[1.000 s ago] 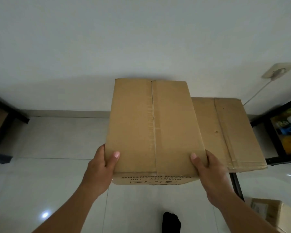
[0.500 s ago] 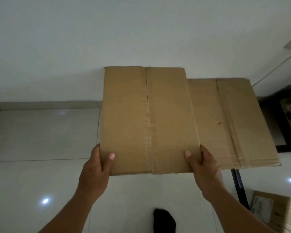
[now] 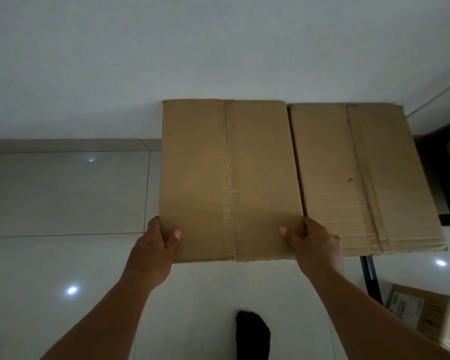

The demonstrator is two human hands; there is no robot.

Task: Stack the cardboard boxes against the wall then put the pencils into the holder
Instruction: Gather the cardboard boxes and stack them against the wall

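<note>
I hold a taped brown cardboard box [image 3: 226, 178] by its near corners. My left hand [image 3: 156, 242] grips the near left corner, thumb on top. My right hand [image 3: 312, 242] grips the near right corner the same way. The box's far edge meets the white wall [image 3: 218, 48]. Right beside it a second, more worn cardboard box [image 3: 359, 178] stands against the same wall, its top at about the same height. No pencils or holder show in this view.
A smaller labelled cardboard box [image 3: 426, 315] lies on the glossy white tile floor [image 3: 63, 203] at the lower right. A black shelf frame [image 3: 369, 276] stands to the right of the boxes. My black-socked foot [image 3: 252, 336] is below the held box.
The held box has moved forward to the wall and come level with the box on its right. Its front printed side is no longer visible. Both hands keep their grip.
</note>
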